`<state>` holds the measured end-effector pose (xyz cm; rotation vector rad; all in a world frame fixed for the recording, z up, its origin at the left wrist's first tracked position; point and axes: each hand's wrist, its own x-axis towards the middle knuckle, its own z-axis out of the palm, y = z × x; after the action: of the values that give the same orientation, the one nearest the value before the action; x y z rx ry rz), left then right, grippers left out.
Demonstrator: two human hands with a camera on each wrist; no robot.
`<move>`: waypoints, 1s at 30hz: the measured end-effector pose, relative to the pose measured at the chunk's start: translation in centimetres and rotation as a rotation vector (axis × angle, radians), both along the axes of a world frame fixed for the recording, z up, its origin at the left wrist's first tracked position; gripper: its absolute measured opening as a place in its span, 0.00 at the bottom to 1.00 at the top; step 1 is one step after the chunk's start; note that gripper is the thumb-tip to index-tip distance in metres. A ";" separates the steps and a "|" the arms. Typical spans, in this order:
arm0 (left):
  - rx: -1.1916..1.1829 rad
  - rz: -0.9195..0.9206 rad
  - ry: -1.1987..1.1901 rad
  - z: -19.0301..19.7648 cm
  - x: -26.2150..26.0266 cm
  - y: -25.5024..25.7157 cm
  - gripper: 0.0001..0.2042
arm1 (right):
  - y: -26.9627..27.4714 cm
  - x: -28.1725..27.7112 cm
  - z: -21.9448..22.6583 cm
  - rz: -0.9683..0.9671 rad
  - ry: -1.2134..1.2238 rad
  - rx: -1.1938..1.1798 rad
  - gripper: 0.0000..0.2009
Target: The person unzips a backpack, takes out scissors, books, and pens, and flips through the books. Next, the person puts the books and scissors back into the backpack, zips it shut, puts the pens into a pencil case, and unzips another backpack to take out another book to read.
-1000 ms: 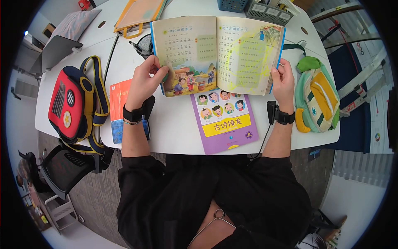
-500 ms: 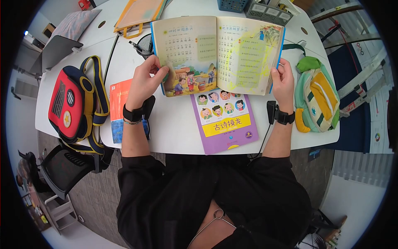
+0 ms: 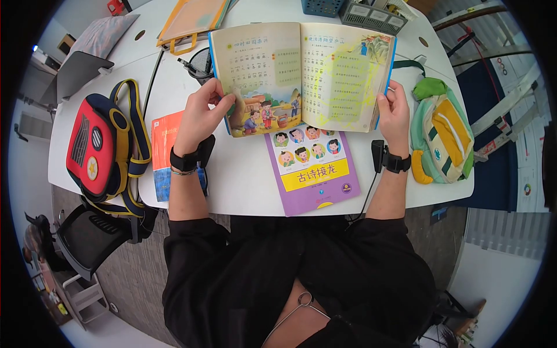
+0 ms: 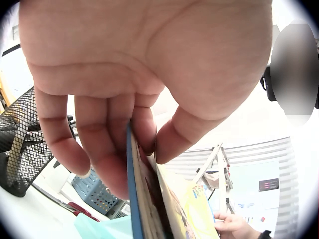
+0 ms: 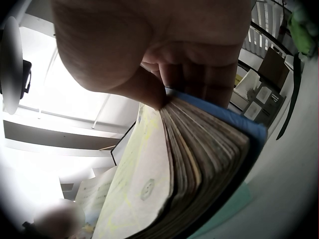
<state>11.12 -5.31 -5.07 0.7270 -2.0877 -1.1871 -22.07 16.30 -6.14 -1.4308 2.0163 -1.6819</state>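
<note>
An open illustrated book (image 3: 258, 75) with a blue cover is held up over the table, its pages facing the person. The left hand (image 3: 203, 113) grips its lower left edge; in the left wrist view, that hand's (image 4: 149, 64) thumb and index finger pinch a page while other fingers lie behind the blue cover. At the right edge, the right hand (image 3: 394, 113) holds the book; in the right wrist view its thumb rests on the page edges (image 5: 194, 154) and its fingers are behind the cover. A purple book (image 3: 316, 174) lies partly beneath.
A red backpack (image 3: 96, 148) and an orange-and-blue book (image 3: 165, 139) are at the left, a green-and-yellow bag (image 3: 444, 136) at the right. Behind the open book stand a mesh pen holder (image 3: 200, 62), a folder (image 3: 191, 23) and baskets (image 3: 371, 16). A laptop (image 3: 84, 72) sits back left.
The head view has shifted very slightly. Both hands keep their hold on the open book, which stays at the same spread.
</note>
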 end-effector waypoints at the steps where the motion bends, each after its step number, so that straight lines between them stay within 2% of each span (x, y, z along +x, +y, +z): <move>1: -0.017 0.003 0.044 0.0 -0.1 0.1 0.07 | -0.1 0.0 0.0 0.006 -0.008 -0.004 0.13; 20: -0.047 0.016 0.043 -0.1 -0.1 0.1 0.09 | 0.1 0.3 0.5 0.027 -0.057 0.049 0.13; 30: -0.077 0.043 0.047 0.3 0.1 0.4 0.12 | -0.1 0.0 -0.1 0.009 -0.014 -0.006 0.14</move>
<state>11.18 -4.95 -4.76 0.6980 -2.0576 -1.0838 -22.09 16.21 -6.24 -1.4236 1.9961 -1.6907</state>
